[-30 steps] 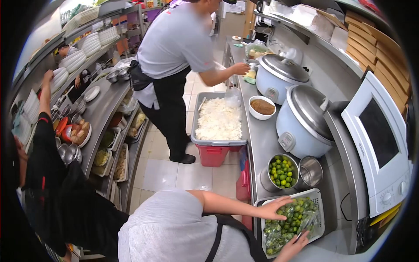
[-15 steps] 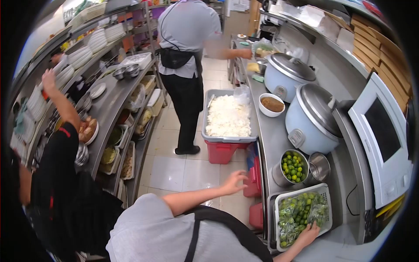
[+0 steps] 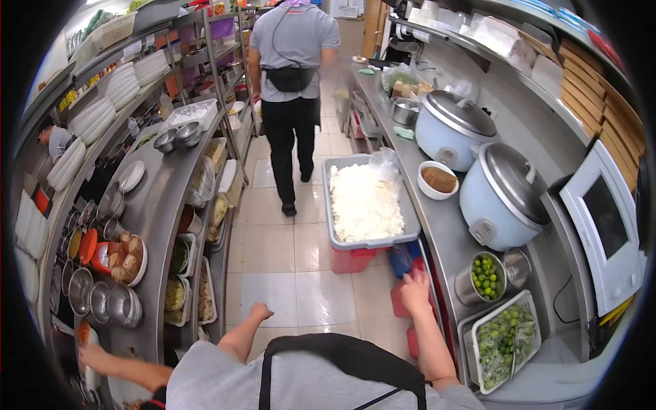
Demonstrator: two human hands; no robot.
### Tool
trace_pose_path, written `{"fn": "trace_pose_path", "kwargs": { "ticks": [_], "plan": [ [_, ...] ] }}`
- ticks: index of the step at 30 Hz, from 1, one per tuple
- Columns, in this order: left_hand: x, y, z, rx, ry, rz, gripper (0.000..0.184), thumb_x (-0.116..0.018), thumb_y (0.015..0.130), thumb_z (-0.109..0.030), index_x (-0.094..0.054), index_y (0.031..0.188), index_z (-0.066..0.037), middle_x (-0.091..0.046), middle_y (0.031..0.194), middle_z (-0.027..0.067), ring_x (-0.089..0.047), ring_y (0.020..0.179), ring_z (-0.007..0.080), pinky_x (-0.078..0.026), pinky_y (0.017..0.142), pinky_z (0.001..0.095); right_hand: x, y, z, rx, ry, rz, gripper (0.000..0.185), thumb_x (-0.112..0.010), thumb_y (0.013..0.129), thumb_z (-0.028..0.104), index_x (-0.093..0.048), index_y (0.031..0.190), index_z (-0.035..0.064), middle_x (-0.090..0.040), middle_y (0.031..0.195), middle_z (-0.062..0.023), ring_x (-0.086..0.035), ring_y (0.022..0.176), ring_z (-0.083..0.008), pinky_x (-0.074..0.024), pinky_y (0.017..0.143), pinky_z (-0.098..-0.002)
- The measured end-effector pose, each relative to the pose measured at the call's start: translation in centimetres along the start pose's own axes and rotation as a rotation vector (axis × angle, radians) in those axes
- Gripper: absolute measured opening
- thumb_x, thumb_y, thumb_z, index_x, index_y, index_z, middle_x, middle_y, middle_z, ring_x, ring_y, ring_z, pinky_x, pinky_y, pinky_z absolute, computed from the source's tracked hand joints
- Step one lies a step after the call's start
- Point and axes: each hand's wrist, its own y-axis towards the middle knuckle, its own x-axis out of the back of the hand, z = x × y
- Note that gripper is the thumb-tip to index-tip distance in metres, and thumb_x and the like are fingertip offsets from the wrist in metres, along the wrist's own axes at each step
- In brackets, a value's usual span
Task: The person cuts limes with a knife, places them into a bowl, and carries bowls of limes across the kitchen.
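Note:
My left hand (image 3: 260, 312) is over the floor tiles, its fingers curled together with nothing visible in them. My right hand (image 3: 415, 292) is beside the edge of the right counter, fingers apart and empty, near red containers (image 3: 401, 301) below. To its right, a white basket (image 3: 467, 345) holds green citrus fruits (image 3: 502, 335), partly under clear plastic; a thin object lies at its front. Behind the basket stand a metal pot of green fruits (image 3: 487, 277) and another metal pot (image 3: 517, 268). Neither hand touches any of these.
A grey tub of white rice (image 3: 367, 205) on a red container stands in the aisle. Farther along is a person (image 3: 294, 75), back turned. Rice cookers (image 3: 502, 195) and a brown-filled bowl (image 3: 437, 181) line the right counter. A co-worker's hand (image 3: 96, 357) is at left, near metal bowls (image 3: 123, 304).
My right hand has let go of the plastic-covered fruits and left the basket. My left hand has moved left. The view has turned left, and the person in the aisle has walked farther away.

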Motion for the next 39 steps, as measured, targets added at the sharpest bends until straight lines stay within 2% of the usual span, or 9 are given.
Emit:
{"fn": "trace_pose_path", "kwargs": {
  "ticks": [2, 4, 13, 18, 20, 23, 26, 34, 39],
  "plan": [
    [3.6, 2.0, -0.5, -0.041, -0.142, -0.038, 0.043, -0.065, 0.063, -0.041, -0.063, 0.087, -0.005, -0.061, 0.092, 0.0149, -0.057, 0.087, 0.0298, -0.046, 0.077, 0.0384, 2.6, 1.5, 5.1, 0.238, 0.567, -0.319, 0.04, -0.063, 0.071, 0.022, -0.055, 0.109, 0.0121, -0.058, 0.102, -0.0126, -0.056, 0.087, -0.026, -0.0445, 0.077, -0.0323],
    [7.4, 4.3, -2.6, -0.127, -0.222, -0.142, 0.041, -0.063, 0.066, -0.042, -0.064, 0.085, -0.007, -0.062, 0.086, 0.0143, -0.057, 0.087, 0.0295, -0.045, 0.078, 0.0382, 7.8, 3.0, 8.2, 0.21, 0.496, -0.051, 0.04, -0.065, 0.07, 0.023, -0.056, 0.107, 0.0095, -0.057, 0.102, -0.0132, -0.054, 0.093, -0.0299, -0.0431, 0.079, -0.035],
    [21.9, 14.1, -8.7, -0.408, -0.629, -0.332, 0.037, -0.063, 0.069, -0.036, -0.062, 0.094, -0.008, -0.056, 0.101, 0.0181, -0.05, 0.099, 0.031, -0.04, 0.086, 0.0365, 22.5, 11.4, 14.1, 0.434, 0.081, -0.299, 0.045, -0.061, 0.073, 0.028, -0.05, 0.113, 0.0089, -0.056, 0.094, -0.0134, -0.054, 0.086, -0.0307, -0.0431, 0.074, -0.0372],
    [18.5, 17.1, 2.6, -0.009, -0.3, -0.052, 0.046, -0.064, 0.068, -0.038, -0.058, 0.1, -0.006, -0.056, 0.104, 0.0164, -0.052, 0.098, 0.03, -0.042, 0.084, 0.0374, 28.8, 17.3, 17.7, 0.658, 0.004, -0.394, 0.043, -0.059, 0.075, 0.028, -0.049, 0.114, 0.0102, -0.056, 0.096, -0.0116, -0.053, 0.087, -0.029, -0.0426, 0.074, -0.0369],
    [13.9, 18.6, 10.5, 0.068, 0.007, 0.083, 0.044, -0.061, 0.067, -0.043, -0.062, 0.087, -0.003, -0.06, 0.089, 0.0187, -0.057, 0.088, 0.0307, -0.045, 0.077, 0.039, 31.4, 19.8, 20.4, 0.785, -0.054, -0.487, 0.041, -0.058, 0.076, 0.027, -0.049, 0.113, 0.01, -0.055, 0.093, -0.0108, -0.053, 0.085, -0.0272, -0.0427, 0.072, -0.036],
    [9.9, 13.3, 19.0, 0.304, -0.39, -0.053, 0.05, -0.063, 0.064, -0.044, -0.061, 0.089, -0.001, -0.061, 0.091, 0.0148, -0.057, 0.089, 0.0289, -0.045, 0.076, 0.038, 35.9, 22.0, 26.4, 0.909, -0.227, -0.543, 0.045, -0.06, 0.073, 0.025, -0.049, 0.114, 0.0119, -0.055, 0.094, -0.0066, -0.053, 0.082, -0.0218, -0.0414, 0.073, -0.0317],
    [8.9, 10.1, 22.5, 0.462, -0.389, 0.148, 0.047, -0.063, 0.065, -0.042, -0.062, 0.087, -0.001, -0.061, 0.089, 0.0144, -0.058, 0.087, 0.0284, -0.045, 0.075, 0.038, 38.2, 25.4, 32.1, 1.079, -0.337, -0.714, 0.036, -0.059, 0.064, 0.014, -0.055, 0.098, 0.0031, -0.053, 0.083, -0.0071, -0.052, 0.071, -0.0188, -0.0421, 0.06, -0.0299],
    [15.5, 22.1, 23.2, 0.224, -0.381, 0.307, 0.038, -0.064, 0.066, -0.036, -0.063, 0.083, -0.002, -0.062, 0.085, 0.0134, -0.059, 0.081, 0.0271, -0.045, 0.071, 0.0378, 40.6, 34.0, 41.3, 0.874, -0.495, -0.913, 0.039, -0.055, 0.062, 0.011, -0.056, 0.1, 0.0016, -0.053, 0.088, -0.0082, -0.05, 0.066, -0.0163, -0.0421, 0.051, -0.0254],
    [27.4, 41.5, 21.6, 0.182, -0.476, 0.042, 0.031, -0.063, 0.067, -0.032, -0.065, 0.08, -0.005, -0.063, 0.081, 0.0137, -0.06, 0.077, 0.027, -0.046, 0.07, 0.0369, 39.3, 40.4, 40.6, 0.673, -0.433, -0.646, 0.045, -0.053, 0.062, 0.008, -0.051, 0.106, -0.0008, -0.052, 0.095, -0.0101, -0.05, 0.064, -0.0165, -0.0432, 0.048, -0.0247]
  ]
}}
